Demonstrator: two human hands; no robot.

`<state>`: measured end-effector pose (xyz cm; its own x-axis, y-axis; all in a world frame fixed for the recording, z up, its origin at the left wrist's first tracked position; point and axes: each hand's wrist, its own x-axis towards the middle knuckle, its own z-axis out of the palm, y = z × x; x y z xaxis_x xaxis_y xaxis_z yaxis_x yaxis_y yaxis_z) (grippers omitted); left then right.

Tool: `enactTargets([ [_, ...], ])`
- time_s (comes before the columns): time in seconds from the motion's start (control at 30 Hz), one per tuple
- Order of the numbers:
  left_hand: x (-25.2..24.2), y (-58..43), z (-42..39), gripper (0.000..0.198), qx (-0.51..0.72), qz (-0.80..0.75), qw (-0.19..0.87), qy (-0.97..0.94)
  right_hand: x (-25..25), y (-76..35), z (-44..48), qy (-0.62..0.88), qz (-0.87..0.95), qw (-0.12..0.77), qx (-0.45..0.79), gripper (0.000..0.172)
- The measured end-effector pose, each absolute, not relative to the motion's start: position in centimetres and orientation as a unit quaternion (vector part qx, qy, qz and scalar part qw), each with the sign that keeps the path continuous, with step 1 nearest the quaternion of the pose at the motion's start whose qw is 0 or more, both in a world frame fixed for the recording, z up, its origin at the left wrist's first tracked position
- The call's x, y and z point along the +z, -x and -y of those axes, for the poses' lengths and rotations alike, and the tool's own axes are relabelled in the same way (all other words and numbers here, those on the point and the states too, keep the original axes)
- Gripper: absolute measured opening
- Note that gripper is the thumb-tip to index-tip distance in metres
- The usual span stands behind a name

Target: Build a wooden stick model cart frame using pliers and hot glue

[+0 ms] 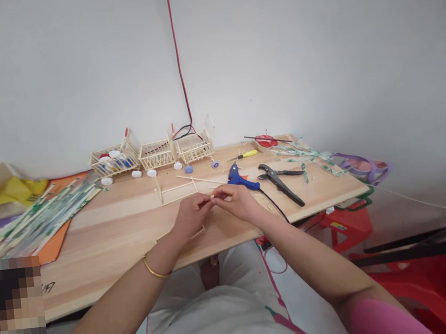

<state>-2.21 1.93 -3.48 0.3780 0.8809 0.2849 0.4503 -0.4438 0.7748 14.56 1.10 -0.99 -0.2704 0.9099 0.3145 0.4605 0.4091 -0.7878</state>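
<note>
Just in front of the blue glue gun [241,179], on the side nearer the person's body, the two hands meet low over the worktop [106,232]. The left hand [191,213] and the right hand [237,200] are drawn together, and the fingertips of both are pinched on a short stick piece [211,196]. It shows only as a pale speck between them, so I cannot tell its length. A gold bangle [154,270] sits on the left wrist.

Left of the glue gun an open stick frame [178,192] lies flat on the board. Right of the gun are the black pliers [282,182]. Beyond it, against the wall, stand three small stick baskets [157,154] with bottle caps beside them.

From where I stand, work this fine looks best done with the forearms resting on the board's edge. I would keep the grip light and at the very ends of the piece, so it neither snaps nor disappears behind the fingers. Holding the hands low over the wood seems wise too, since a slip would then drop the piece on the board rather than into the lap. The gun's black cord [273,204] passes close by the right wrist, so I would keep that wrist clear of it.
</note>
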Motion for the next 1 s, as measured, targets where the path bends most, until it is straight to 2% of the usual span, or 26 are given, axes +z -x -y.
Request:
enactTargets([
  [0.33,-3.1,2.1,-1.6,0.022,0.357,-0.427,0.310,-0.770,-0.5,-14.4,-1.0,0.452,0.767,0.372,0.264,0.011],
  [0.6,-2.9,1.9,-1.6,0.022,0.350,-0.410,0.362,-0.761,-0.6,-14.5,-0.7,0.461,0.766,0.371,0.251,0.011],
  [0.77,-1.9,1.6,-1.1,0.026,0.377,-0.350,0.471,-0.717,-0.1,-14.5,-0.4,0.465,0.712,0.405,0.337,0.017],
  [1.0,-0.9,1.3,-0.3,0.027,0.349,-0.374,0.529,-0.677,0.2,-14.6,0.0,0.453,0.664,0.422,0.420,0.022],
])
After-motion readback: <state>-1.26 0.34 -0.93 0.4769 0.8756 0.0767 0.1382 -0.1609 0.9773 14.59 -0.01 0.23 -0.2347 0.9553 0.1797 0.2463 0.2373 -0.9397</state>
